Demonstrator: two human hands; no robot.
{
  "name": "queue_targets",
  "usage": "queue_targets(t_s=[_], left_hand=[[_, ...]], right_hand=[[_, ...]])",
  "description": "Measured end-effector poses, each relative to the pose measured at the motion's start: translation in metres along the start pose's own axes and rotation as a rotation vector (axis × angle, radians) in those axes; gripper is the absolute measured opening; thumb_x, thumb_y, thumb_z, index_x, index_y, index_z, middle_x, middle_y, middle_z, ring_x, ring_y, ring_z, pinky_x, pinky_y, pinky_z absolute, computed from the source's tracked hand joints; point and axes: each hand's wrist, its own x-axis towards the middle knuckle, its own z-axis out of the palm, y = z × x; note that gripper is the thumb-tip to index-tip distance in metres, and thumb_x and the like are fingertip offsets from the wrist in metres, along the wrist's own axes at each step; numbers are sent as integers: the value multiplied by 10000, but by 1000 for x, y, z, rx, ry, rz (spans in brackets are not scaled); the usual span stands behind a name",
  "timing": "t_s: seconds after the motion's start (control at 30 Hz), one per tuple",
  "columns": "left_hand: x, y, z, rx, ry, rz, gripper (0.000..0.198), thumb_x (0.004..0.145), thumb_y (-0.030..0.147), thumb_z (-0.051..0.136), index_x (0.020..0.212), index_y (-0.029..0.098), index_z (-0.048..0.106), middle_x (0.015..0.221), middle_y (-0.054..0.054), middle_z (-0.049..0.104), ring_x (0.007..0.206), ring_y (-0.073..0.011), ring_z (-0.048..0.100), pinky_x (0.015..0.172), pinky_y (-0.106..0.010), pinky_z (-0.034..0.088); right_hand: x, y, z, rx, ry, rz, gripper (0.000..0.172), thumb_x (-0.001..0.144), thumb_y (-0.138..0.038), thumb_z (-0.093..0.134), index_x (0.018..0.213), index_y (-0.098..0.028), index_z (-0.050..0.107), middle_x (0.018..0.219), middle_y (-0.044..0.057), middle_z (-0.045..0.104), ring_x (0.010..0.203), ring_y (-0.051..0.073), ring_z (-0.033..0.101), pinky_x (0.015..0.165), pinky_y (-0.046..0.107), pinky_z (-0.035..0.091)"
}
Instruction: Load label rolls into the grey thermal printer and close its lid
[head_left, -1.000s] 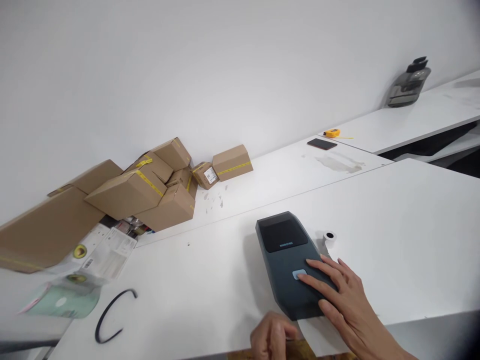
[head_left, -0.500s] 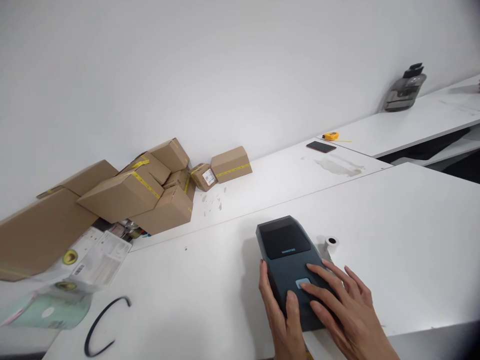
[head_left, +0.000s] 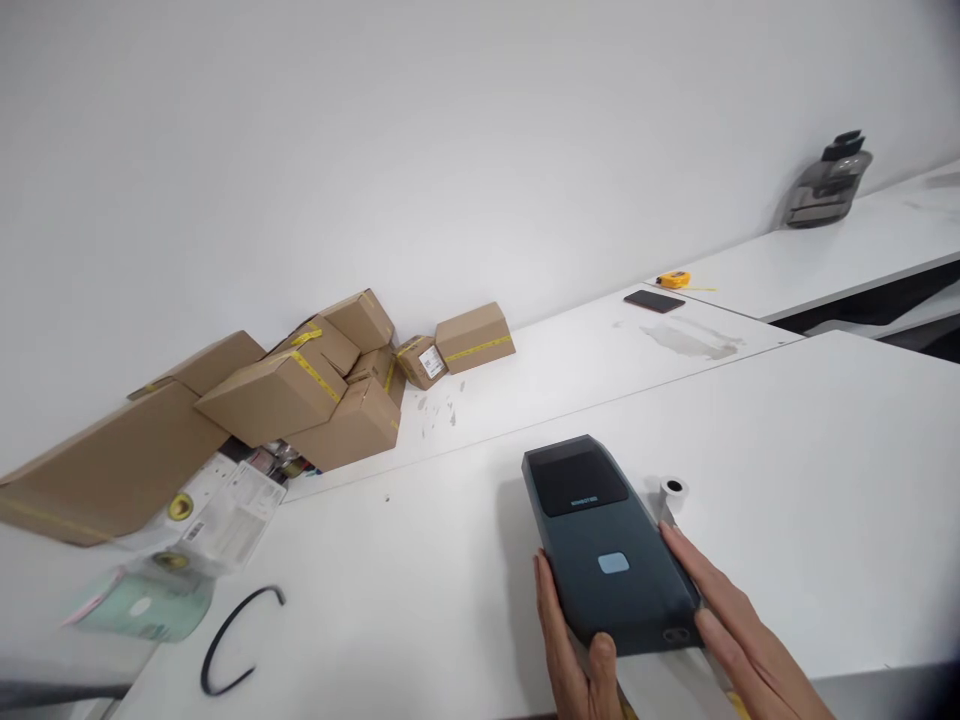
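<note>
A dark blue-grey handheld device with a black screen and a light blue button is tilted up over the white table. Around its lower left side and bottom edge is my left hand, thumb on the bottom edge. Along the lower right side lies my right hand, its fingers against the casing. A small roll of white paper or tape stands just right of the device, with a strip trailing toward my right fingers. Something white and yellow shows below the device, partly hidden.
Cardboard boxes are piled at the left, beside clear and green plastic packages. A black curved band lies at the front left. Farther back are a phone, a yellow tape measure and a grey bottle.
My right hand has moved off the device's button and front face to its right side. My left hand still holds the left side. The view has shifted slightly.
</note>
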Motion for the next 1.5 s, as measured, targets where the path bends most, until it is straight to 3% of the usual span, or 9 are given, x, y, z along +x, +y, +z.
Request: queue_targets(t_s=[0.17, 0.3, 0.5, 0.7, 0.83, 1.0, 1.1, 1.27, 1.5], left_hand=[[3, -6, 1, 37, 63, 136, 923, 920, 770, 361, 1631, 194, 242, 1709, -94, 248, 1580, -317, 210, 1253, -374, 300], [13, 18, -8, -54, 71, 201, 776, 958, 699, 391, 1587, 244, 357, 1687, -76, 315, 1567, -298, 260, 1241, -370, 324], [72, 59, -13, -241, 214, 188, 624, 1010, 594, 393, 1512, 224, 409, 1492, -143, 581, 1410, -260, 522, 1158, -395, 430], [109, 47, -2, -17, 53, 128, 470, 886, 462, 648, 1278, 204, 630, 1412, -138, 625, 1274, -274, 602, 1063, -379, 478], [114, 45, 3, 60, 58, 121, 491, 891, 442, 626, 1318, 202, 604, 1357, -151, 649, 1226, -284, 612, 1002, -391, 487], [116, 49, 3, 117, 81, 136, 444, 898, 428, 591, 1280, 202, 610, 1277, -144, 697, 1132, -280, 654, 927, -379, 504], [116, 49, 3, 131, 85, 149, 410, 914, 413, 564, 1263, 203, 611, 1269, -141, 706, 1136, -281, 658, 933, -386, 504], [116, 47, 3, 133, 77, 183, 378, 933, 380, 537, 1268, 215, 591, 1309, -138, 697, 1174, -268, 661, 987, -388, 497], [114, 49, 4, 120, 53, 203, 479, 958, 340, 510, 1418, 219, 461, 1453, -166, 619, 1322, -269, 610, 1035, -406, 489]], right_hand=[[-1, -10, -3, -10, 3, -32, 606, 1028, -512, 343, 1618, -449, 219, 1699, -76, 268, 1551, 327, 286, 1133, 527, 486], [23, -33, -15, -41, 65, -137, 583, 1036, -492, 346, 1609, -430, 253, 1683, -39, 326, 1522, 315, 364, 1131, 492, 501], [111, -88, -29, -17, 171, -397, 585, 1032, -566, 346, 1587, -388, 294, 1636, 25, 410, 1463, 307, 432, 1176, 532, 407], [201, -133, -31, 12, 222, -314, 666, 1031, -644, 160, 1516, -277, 431, 1312, 109, 692, 1179, 327, 658, 1003, 548, 514], [243, -141, -25, -12, 229, -262, 703, 1027, -651, 182, 1565, -233, 357, 1325, 154, 681, 1167, 366, 679, 977, 584, 527], [233, -130, -15, -42, 284, -378, 743, 1004, -578, 409, 1609, -188, 224, 1670, 170, 308, 1524, 345, 339, 1200, 564, 348], [199, -108, -7, -136, 370, -542, 553, 1034, -448, 395, 1509, -164, 392, 1566, 198, 455, 1479, 321, 397, 1192, 557, 338], [162, -74, 7, -306, -63, -657, 276, 1002, -412, 484, 1069, -268, 709, 1022, 64, 785, 951, 233, 727, 829, 370, 564], [172, -76, 22, -578, -483, -507, 569, 743, -489, 735, 1243, -220, 694, 1101, 158, 772, 1081, 398, 691, 993, 549, 464]])
